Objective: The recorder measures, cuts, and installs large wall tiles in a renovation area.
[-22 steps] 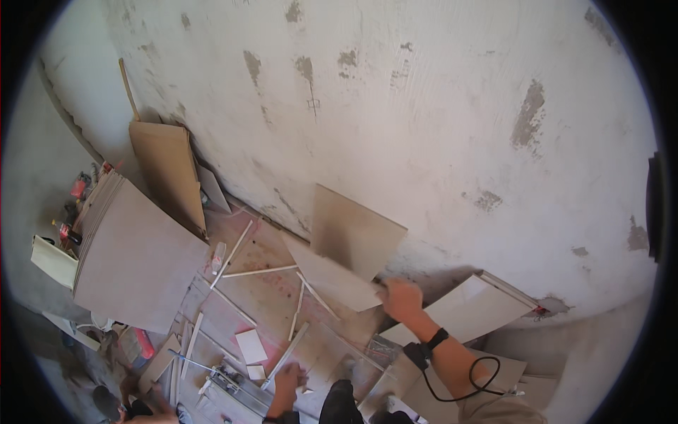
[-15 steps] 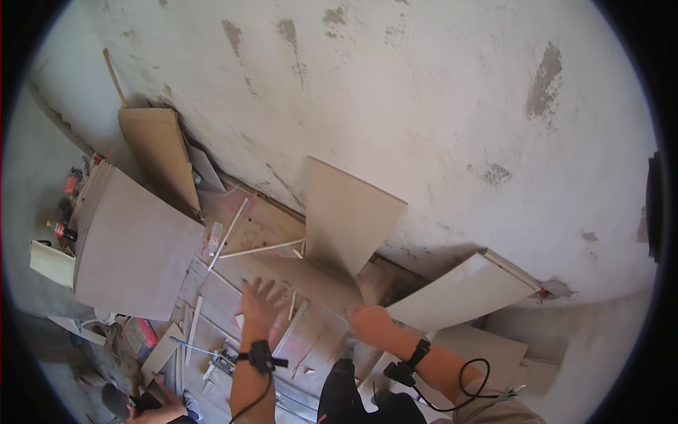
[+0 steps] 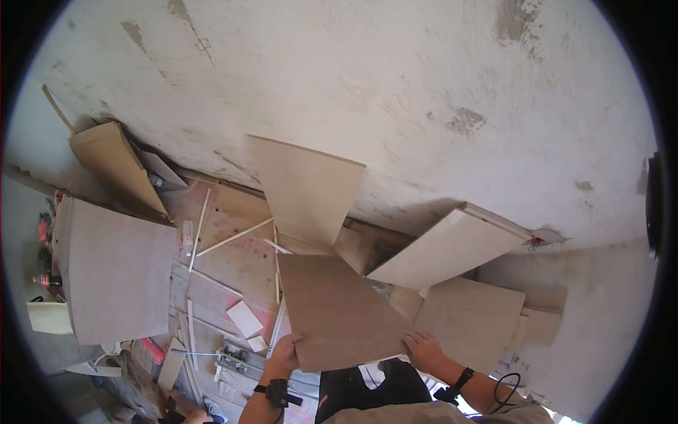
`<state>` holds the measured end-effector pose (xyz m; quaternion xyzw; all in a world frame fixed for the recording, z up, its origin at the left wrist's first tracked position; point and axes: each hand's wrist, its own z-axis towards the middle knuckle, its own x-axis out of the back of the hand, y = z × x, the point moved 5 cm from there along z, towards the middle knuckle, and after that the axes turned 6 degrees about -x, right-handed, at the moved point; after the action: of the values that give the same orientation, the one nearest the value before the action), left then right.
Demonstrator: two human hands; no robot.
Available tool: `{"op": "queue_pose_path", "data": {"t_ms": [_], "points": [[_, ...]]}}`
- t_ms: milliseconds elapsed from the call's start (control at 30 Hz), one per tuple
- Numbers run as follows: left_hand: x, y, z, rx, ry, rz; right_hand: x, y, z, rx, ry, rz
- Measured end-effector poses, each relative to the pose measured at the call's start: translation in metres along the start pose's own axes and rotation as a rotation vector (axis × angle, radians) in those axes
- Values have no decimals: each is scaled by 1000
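A large rectangular tile [image 3: 339, 311] with a brown, faintly textured face is tilted in front of my legs. My left hand [image 3: 286, 351] grips its left edge near the lower corner, and my right hand [image 3: 424, 351] grips the lower right corner. Some fingers are hidden by the tile. Just beyond, a second beige tile [image 3: 307, 187] leans upright against the wall, its lower edge close to the far edge of the held one.
White-faced tiles [image 3: 452, 247] lean at the right, with a beige tile [image 3: 470, 318] nearby. A tall tile stack [image 3: 123, 272] and brown cardboard [image 3: 116, 166] stand left. Narrow strips [image 3: 236, 237] and a bottle [image 3: 187, 237] lie on the floor. Another person's hand [image 3: 187, 408] shows lower left.
My left hand, spread open in the air before, now holds the tile's left edge. The brown tile has come up and nearer, between both hands. The view has shifted right.
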<state>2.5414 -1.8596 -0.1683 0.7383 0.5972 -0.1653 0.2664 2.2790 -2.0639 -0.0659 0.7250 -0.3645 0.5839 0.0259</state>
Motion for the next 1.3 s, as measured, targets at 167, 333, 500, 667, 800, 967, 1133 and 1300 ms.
{"op": "queue_pose_path", "data": {"t_ms": [167, 333, 500, 667, 800, 967, 1133, 1300], "points": [[-23, -49, 2, 86, -55, -59, -23, -18, -19, -98, -9, 30], [-52, -50, -12, -193, -184, 441, -28, -25, -19, -126, -70, 57], [-47, -68, -5, -4, -192, 68, -34, -20, -30, -187, -111, 76], [-45, -66, 2, 170, -60, -182, -40, -21, -35, -242, -136, 114], [8, -67, 39, 139, 70, -80, -38, -18, -38, -296, -140, 154], [44, -65, 40, -131, -30, 363, -18, 9, -39, -363, -129, -105], [36, -37, 25, -22, 239, 16, -22, 101, -55, -666, -414, 460], [74, -23, 24, -69, 366, 135, -22, 72, -24, -928, -651, 1541]]}}
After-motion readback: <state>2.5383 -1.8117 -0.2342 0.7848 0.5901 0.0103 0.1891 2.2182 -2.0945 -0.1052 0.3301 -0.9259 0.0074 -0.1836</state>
